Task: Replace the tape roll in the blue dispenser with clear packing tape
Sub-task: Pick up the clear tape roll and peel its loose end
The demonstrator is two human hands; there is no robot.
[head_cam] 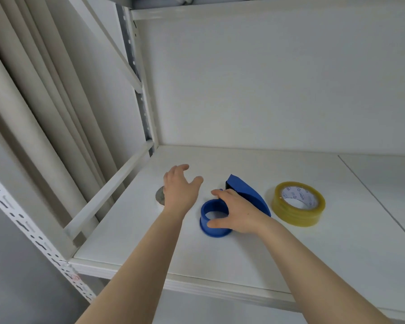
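The blue dispenser lies on the white shelf, and its round ring looks empty. The right hand holds that ring with fingers wrapped around it. The left hand is spread wide above a small grey round thing. The clear tape roll sits just beside the dispenser, not yet put on.
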